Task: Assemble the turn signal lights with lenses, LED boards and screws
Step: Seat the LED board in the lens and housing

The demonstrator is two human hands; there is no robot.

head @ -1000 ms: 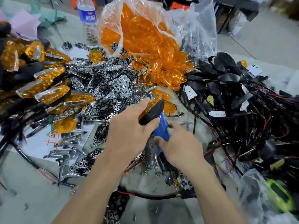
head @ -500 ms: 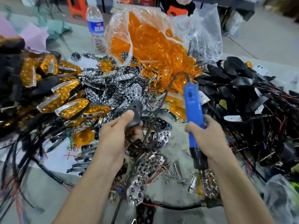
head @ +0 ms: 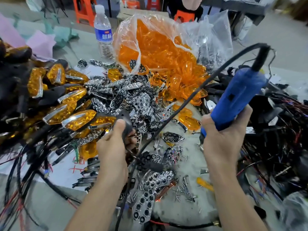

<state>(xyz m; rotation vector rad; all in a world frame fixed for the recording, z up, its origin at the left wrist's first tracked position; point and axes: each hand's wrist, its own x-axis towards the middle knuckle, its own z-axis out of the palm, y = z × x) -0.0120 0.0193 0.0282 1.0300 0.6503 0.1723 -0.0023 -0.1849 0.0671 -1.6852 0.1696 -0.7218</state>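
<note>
Grey tabletop [head: 191,152] clutter spreads below the clear plastic bag of orange lenses [head: 158,52]. Nearer than the bag, the left grip [head: 113,150] clasps a dark lamp housing [head: 127,130]; the right grip [head: 223,139] clenches a blue electric screwdriver [head: 236,99], lifted clear, probably between screws.

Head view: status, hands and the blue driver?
Left hand grips a dark, blurred part. Right hand grips blue driver, tilted. Driver cord slants across between the hands.

orange lenses [head: 160,52] — heaped at back | screws [head: 184,193] — scattered loose in front
</note>
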